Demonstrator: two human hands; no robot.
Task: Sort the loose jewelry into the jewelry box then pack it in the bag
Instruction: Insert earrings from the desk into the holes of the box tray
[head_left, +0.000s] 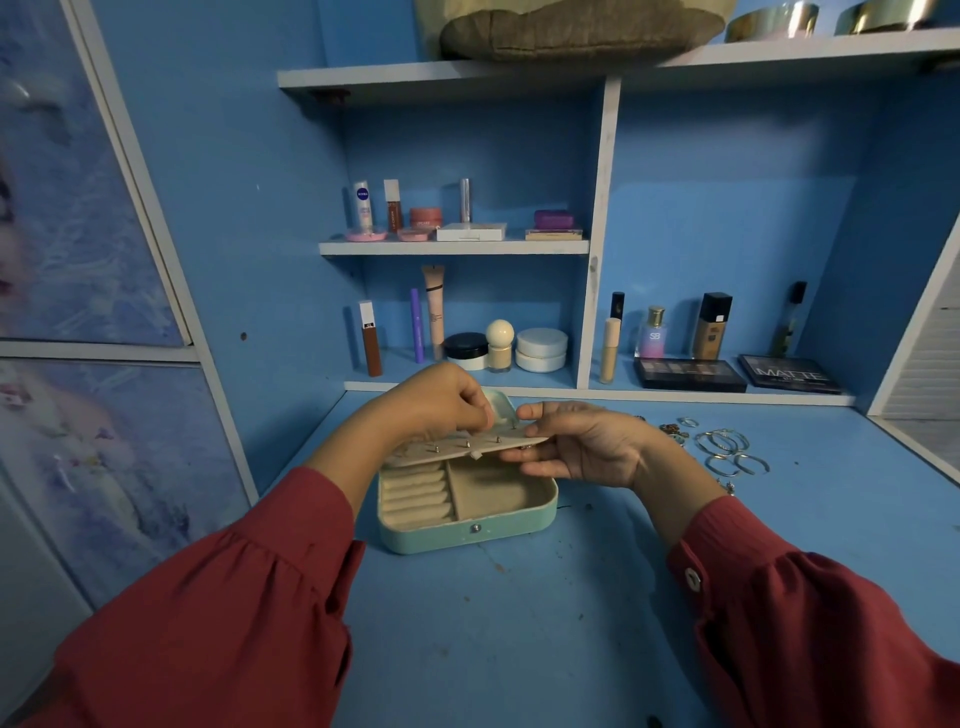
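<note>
The blue painted desk (519, 623) is scuffed and matte, with white-edged shelves (454, 247) of cosmetics rising at twelve o'clock. Two dark red crinkled sleeves (234, 613) come in from seven and five o'clock. Dead centre sits the jewelry box (467, 532), a rounded teal rectangle with a smooth skin, a metal snap stud on its front wall and a beige velvety lining: ribbed ring rolls to the left, a plain open compartment to the right. Across its far half lies a flat beige earring panel (467, 446), dotted with small metal studs. The left hand (441, 402) pinches something small at the panel's top, too small to name. The right hand (582, 444) grips the panel's right end, thumb above, fingers under. At three o'clock, well apart from the box, thin silvery bangles (727, 449) and small loose pieces lie on the desk.
</note>
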